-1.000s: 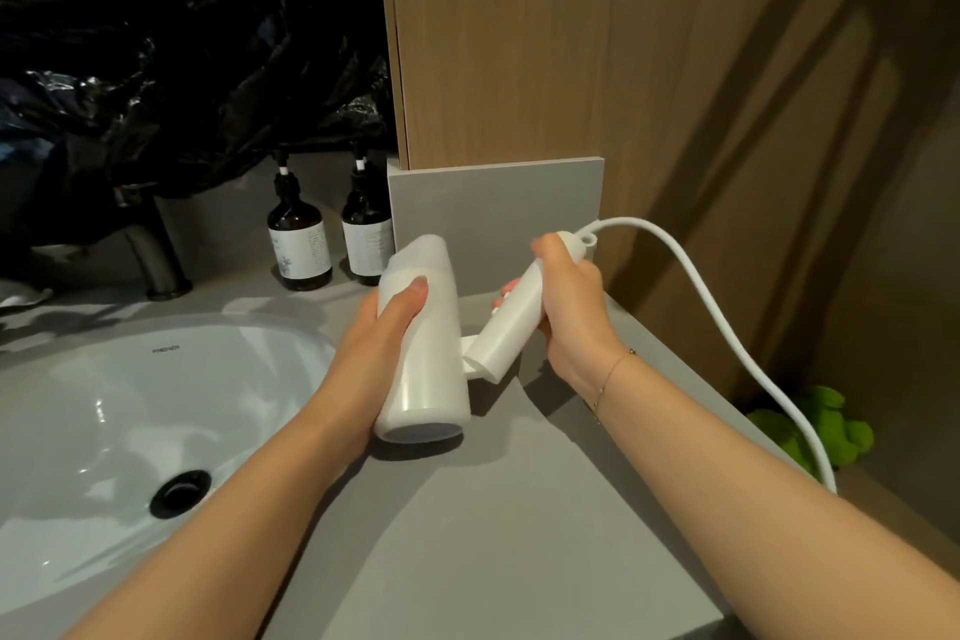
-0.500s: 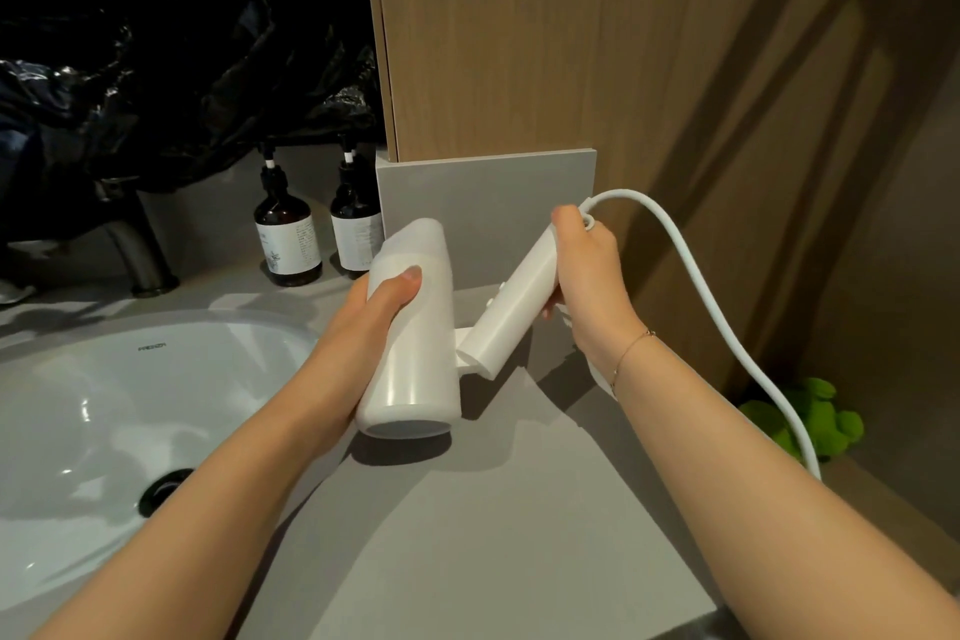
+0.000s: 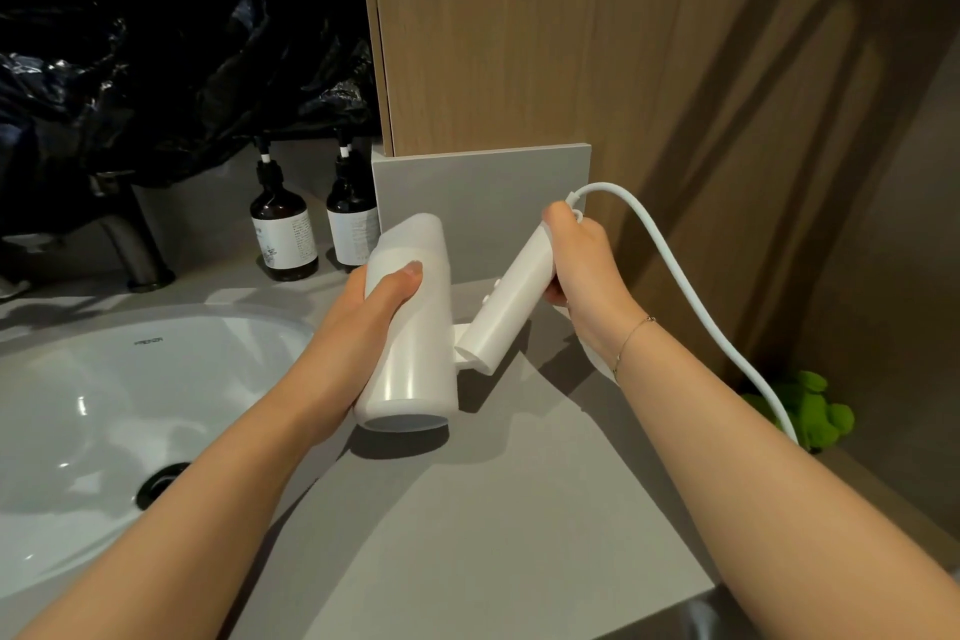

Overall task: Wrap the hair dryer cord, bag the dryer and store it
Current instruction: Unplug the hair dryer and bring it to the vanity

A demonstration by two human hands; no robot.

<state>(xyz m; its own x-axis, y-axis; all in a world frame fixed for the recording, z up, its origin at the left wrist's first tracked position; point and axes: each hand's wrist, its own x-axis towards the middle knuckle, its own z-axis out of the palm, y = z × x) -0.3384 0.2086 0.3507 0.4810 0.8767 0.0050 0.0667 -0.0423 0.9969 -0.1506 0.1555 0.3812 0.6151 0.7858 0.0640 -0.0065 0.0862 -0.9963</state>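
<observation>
- Far left: white sink [image 3: 62,431] set into the grey counter [image 3: 467,535], dark drain visible, faucet [image 3: 137,250] behind it.
- Two brown pump bottles [image 3: 283,234] stood at the back of the counter, just left of the grey upstand.
- Left hand [image 3: 374,317] was wrapped around the barrel of the white hair dryer [image 3: 410,327], thumb pressed across the top, other fingers hidden behind it.
- I saw the dryer held just above the counter, handle angled up to the right.
- Right hand [image 3: 582,270] was clenched around the handle's top end, fingers curled tight.
- Cord [image 3: 685,286] left the handle, arced right and dropped past the counter edge, unwrapped.
- Green plush toy [image 3: 810,411] sat low by the wooden wall.
</observation>
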